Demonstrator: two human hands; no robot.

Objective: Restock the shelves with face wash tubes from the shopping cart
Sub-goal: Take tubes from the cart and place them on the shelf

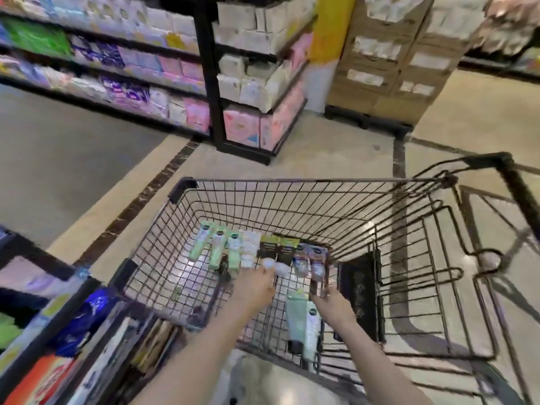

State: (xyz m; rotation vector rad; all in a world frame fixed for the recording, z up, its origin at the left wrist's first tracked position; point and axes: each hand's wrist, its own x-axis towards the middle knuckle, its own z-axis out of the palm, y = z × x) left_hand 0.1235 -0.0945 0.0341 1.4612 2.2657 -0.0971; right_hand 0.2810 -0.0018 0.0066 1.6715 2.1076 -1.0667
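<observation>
A black wire shopping cart [318, 180] stands in front of me with a row of face wash tubes on its floor. From the left there are pale green tubes [217, 247], a white tube [250, 251], dark tubes [277, 248] and pinkish tubes [301, 263]. Two more tubes, green and white [302, 320], lie nearer to me. My left hand [257, 285] reaches into the cart with its fingers curled on a white tube [270, 263]. My right hand [331, 304] grips the near end of a pinkish tube [317, 270]. The picture is blurred.
A low shelf with blue and orange packs [73, 325] is close on my left, touching the cart's corner. Across the aisle stand shelves of pastel packets [140, 83] and an end rack [251, 83]. Stacked cardboard boxes [388, 59] sit behind, beside a yellow pillar [330, 27].
</observation>
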